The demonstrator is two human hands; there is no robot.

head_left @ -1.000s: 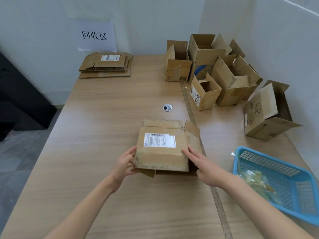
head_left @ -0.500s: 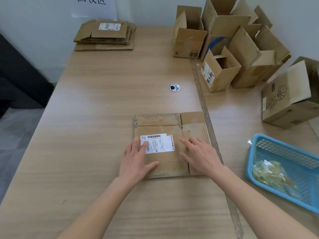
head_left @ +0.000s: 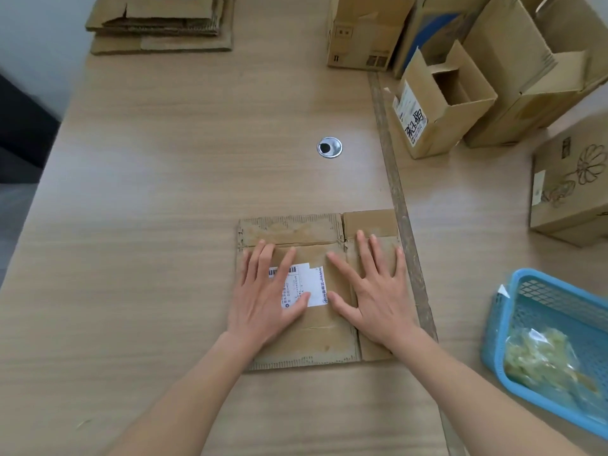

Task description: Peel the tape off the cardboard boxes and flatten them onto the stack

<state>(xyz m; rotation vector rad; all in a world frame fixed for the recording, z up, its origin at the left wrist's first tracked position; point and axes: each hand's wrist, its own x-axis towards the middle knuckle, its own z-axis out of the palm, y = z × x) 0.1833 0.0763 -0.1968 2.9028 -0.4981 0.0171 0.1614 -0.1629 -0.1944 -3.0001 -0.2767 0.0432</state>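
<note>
A flattened cardboard box (head_left: 296, 232) with a white shipping label (head_left: 312, 284) lies flat on the wooden table in front of me. My left hand (head_left: 269, 297) presses down on its left half with spread straight fingers, partly covering the label. My right hand (head_left: 371, 291) presses flat on its right half, fingers spread too. The stack of flattened cardboard (head_left: 161, 24) lies at the far left corner of the table. Several open, upright boxes (head_left: 441, 103) stand at the far right.
A blue plastic basket (head_left: 556, 324) holding crumpled tape (head_left: 543, 360) sits at the right near edge. A round metal cable grommet (head_left: 329, 147) is set in the table (head_left: 164, 179) beyond the box. A seam strip (head_left: 391, 179) runs between the two tabletops. A flower-printed box (head_left: 569, 189) stands right.
The box has gone from partly raised to fully flat on the table. Both hands slid forward onto its top and spread out, pressing down. My view has tilted lower and closer.
</note>
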